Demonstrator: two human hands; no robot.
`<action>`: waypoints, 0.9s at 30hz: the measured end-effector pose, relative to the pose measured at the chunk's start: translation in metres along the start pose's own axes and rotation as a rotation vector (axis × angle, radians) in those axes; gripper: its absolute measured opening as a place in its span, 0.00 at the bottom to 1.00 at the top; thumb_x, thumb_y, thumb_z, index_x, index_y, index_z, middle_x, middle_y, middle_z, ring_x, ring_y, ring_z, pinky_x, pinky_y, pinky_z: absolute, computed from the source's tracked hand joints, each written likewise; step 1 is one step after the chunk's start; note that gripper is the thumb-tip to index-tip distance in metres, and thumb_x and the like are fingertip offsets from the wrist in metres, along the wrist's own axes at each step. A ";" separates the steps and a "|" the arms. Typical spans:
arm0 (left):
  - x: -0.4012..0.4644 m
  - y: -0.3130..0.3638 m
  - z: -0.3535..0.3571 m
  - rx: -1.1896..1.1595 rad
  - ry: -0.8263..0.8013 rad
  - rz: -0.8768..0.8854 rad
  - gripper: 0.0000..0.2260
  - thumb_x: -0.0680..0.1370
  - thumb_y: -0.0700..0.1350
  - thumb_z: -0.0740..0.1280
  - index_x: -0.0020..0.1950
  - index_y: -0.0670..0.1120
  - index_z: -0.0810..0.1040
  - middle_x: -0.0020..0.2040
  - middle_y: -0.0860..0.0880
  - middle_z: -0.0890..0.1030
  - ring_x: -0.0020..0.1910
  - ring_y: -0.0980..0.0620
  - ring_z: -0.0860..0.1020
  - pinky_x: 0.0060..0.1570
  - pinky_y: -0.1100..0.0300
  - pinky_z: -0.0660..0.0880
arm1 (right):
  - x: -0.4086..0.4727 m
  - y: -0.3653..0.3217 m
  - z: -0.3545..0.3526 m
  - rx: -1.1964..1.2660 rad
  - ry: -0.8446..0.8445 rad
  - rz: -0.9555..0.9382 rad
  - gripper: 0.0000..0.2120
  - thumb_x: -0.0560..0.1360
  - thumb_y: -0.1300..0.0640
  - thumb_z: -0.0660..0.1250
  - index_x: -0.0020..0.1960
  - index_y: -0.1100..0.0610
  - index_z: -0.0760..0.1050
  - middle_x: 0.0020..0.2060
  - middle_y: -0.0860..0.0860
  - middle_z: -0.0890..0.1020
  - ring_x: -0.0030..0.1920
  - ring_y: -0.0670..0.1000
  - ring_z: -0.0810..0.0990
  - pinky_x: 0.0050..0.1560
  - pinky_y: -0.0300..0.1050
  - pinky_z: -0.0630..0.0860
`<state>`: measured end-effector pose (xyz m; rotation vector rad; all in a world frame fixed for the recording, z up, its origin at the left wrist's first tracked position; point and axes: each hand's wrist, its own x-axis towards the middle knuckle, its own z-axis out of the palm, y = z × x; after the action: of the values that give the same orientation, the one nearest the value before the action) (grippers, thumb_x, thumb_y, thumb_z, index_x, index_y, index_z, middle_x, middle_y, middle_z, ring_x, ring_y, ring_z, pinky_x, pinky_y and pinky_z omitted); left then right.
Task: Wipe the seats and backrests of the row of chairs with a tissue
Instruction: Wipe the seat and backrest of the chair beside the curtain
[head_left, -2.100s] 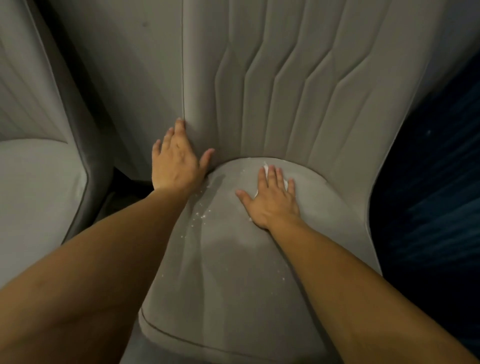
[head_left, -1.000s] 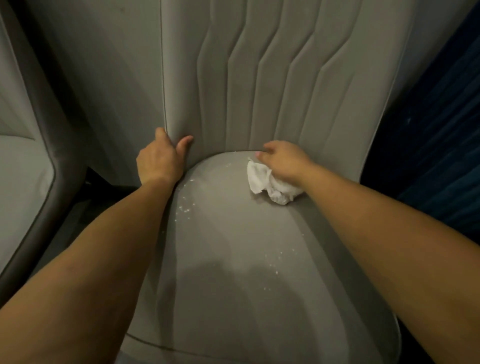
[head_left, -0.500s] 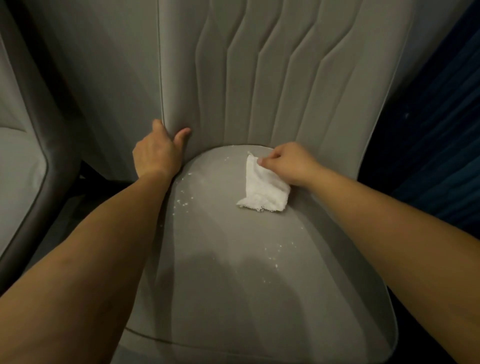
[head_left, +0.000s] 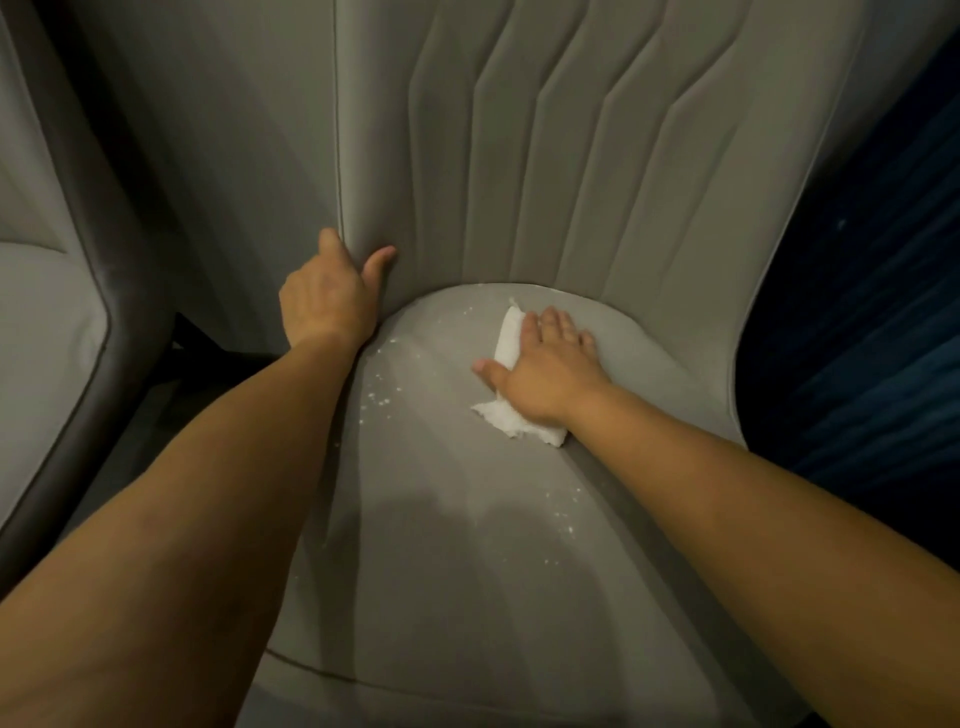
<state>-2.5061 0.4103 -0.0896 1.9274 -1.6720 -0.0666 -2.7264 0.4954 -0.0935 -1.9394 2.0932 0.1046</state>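
The tissue (head_left: 508, 340) is pressed flat on the seat (head_left: 467, 545) under the right hand's (head_left: 545, 371) straight fingers, crumbs (head_left: 382, 397) lying leftward; the backrest (head_left: 519, 156) edge is gripped by the left hand (head_left: 324, 299)

no readable text or labels

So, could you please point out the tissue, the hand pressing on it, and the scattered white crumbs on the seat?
tissue (head_left: 511, 332), head view: its upper strip, left of the fingers.
right hand (head_left: 545, 371), head view: back of the hand, lying flat.
white crumbs (head_left: 384, 397), head view: cluster on the seat's left side.
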 end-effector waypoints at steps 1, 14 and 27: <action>0.000 0.000 0.000 -0.003 0.000 0.001 0.26 0.78 0.67 0.56 0.52 0.44 0.67 0.51 0.34 0.80 0.50 0.31 0.77 0.45 0.44 0.70 | -0.006 -0.001 0.002 0.001 -0.015 -0.018 0.48 0.76 0.26 0.49 0.82 0.58 0.41 0.82 0.56 0.44 0.81 0.54 0.40 0.78 0.58 0.40; 0.002 -0.002 -0.002 -0.017 -0.024 0.025 0.24 0.78 0.66 0.57 0.50 0.44 0.65 0.50 0.34 0.80 0.49 0.31 0.77 0.45 0.44 0.71 | -0.004 0.015 0.003 -0.009 0.138 -0.064 0.27 0.85 0.43 0.47 0.81 0.50 0.56 0.81 0.54 0.54 0.80 0.54 0.50 0.78 0.55 0.46; 0.002 -0.002 -0.001 -0.026 -0.021 0.031 0.24 0.78 0.66 0.57 0.51 0.43 0.66 0.50 0.34 0.80 0.50 0.31 0.77 0.45 0.44 0.70 | 0.014 -0.002 -0.027 -0.224 0.183 0.007 0.26 0.77 0.39 0.64 0.68 0.55 0.72 0.57 0.58 0.77 0.60 0.61 0.74 0.57 0.51 0.72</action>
<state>-2.5034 0.4094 -0.0887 1.8866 -1.7060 -0.0960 -2.7299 0.4755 -0.0708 -2.1428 2.2910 0.1756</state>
